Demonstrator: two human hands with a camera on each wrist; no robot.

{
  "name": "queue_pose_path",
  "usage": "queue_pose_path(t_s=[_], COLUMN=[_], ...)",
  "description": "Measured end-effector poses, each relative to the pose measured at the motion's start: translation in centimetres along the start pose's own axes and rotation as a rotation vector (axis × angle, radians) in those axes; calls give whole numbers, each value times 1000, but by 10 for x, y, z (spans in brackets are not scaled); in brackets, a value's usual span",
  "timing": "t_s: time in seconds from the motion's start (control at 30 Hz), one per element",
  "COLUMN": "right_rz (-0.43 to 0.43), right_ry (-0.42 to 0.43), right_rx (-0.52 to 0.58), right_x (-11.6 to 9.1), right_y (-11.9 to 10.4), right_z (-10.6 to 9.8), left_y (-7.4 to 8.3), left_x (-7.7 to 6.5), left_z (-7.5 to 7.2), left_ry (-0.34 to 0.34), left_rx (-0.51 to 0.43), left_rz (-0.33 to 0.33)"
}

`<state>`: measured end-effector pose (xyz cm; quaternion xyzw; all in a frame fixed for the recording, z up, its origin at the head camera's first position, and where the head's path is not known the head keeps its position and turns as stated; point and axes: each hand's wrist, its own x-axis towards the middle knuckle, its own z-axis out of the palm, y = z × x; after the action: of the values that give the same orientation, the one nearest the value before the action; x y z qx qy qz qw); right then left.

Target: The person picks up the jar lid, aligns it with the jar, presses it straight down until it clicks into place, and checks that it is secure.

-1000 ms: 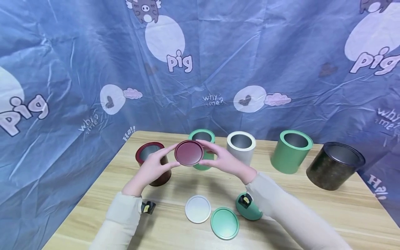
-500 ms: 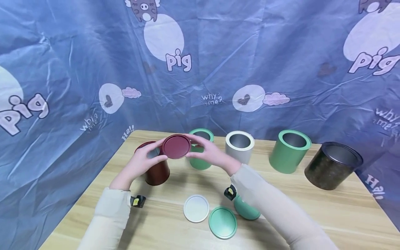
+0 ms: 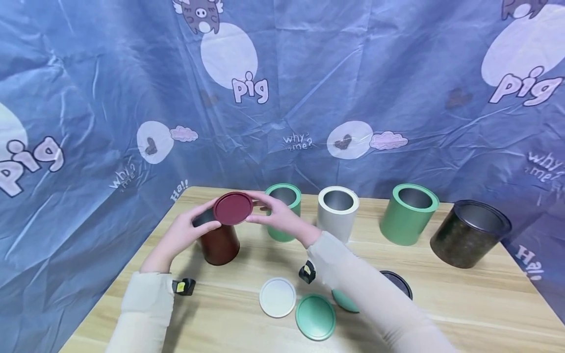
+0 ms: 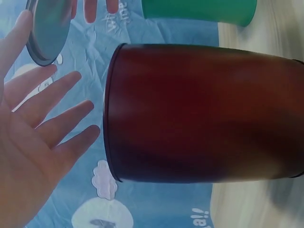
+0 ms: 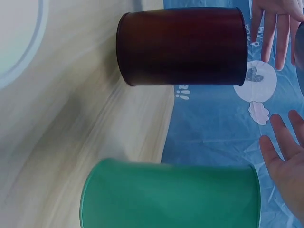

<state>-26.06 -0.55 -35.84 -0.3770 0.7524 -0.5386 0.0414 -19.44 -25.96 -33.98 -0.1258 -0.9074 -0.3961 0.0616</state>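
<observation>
A round dark red lid [image 3: 233, 208] is held up between both hands, its face turned toward the head camera. My left hand [image 3: 182, 236] pinches the lid's left edge with thumb and forefinger, the other fingers spread in the left wrist view. From the opposite side my right hand [image 3: 282, 215] grips the right edge. Just behind and below the lid stands a dark red can [image 3: 220, 245], its open mouth partly covered by the lid and left hand. In the left wrist view the can [image 4: 199, 114] appears close beside the left fingertips, with the lid [image 4: 50, 31] above its rim.
Along the back stand a green can [image 3: 282, 230], a white can [image 3: 337, 220], another green can [image 3: 408, 220] and a black can [image 3: 470, 235], all uncovered. Nearer lie a white lid [image 3: 277, 297], a green lid [image 3: 315, 317], a partly hidden green lid [image 3: 346, 300] and a black lid [image 3: 399, 283].
Both hands have carried the red lid leftward, from in front of the left green can to over the front of the red can's mouth. The black lid has come into view beside the right sleeve.
</observation>
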Motion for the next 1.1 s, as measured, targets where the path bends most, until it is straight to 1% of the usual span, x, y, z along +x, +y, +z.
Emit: queue_pose_path(t_s=[0.1, 0.17, 0.27, 0.4, 0.5, 0.57, 0.67, 0.73, 0.83, 0.9, 1.0, 1.1], right_rz=[14, 28, 50, 79, 98, 102, 125, 147, 182, 192, 192, 197], right_ry=[6, 11, 16, 20, 17, 15, 12, 17, 34, 43, 49, 48], right_rx=[7, 8, 38, 133, 159, 139, 131, 135, 133, 130, 124, 141], right_x=[4, 6, 9, 13, 16, 17, 17, 16, 17, 19, 22, 25], right_y=[1, 1, 0, -1, -3, -2, -1, 0, 0, -1, -2, -3], right_z=[5, 7, 10, 20, 28, 31, 37, 42, 48, 52, 58, 63], left_y=[-4, -6, -8, -13, -19, -22, -26, -28, -33, -37, -43, -48], left_x=[-1, 0, 0, 0, -1, -2, -5, -7, -9, -11, -13, -13], left_z=[-2, -3, -6, -10, -15, -18, -23, -25, -26, -27, -27, -26], left_ry=[2, 5, 10, 10, 12, 17, 3, -12, -27, -22, 0, 28], left_rx=[-34, -56, -66, -78, -78, -65, -36, -27, -28, -29, -18, -32], left_rz=[-23, -25, 0, 24, 3, -16, -53, -60, -40, -21, 6, 46])
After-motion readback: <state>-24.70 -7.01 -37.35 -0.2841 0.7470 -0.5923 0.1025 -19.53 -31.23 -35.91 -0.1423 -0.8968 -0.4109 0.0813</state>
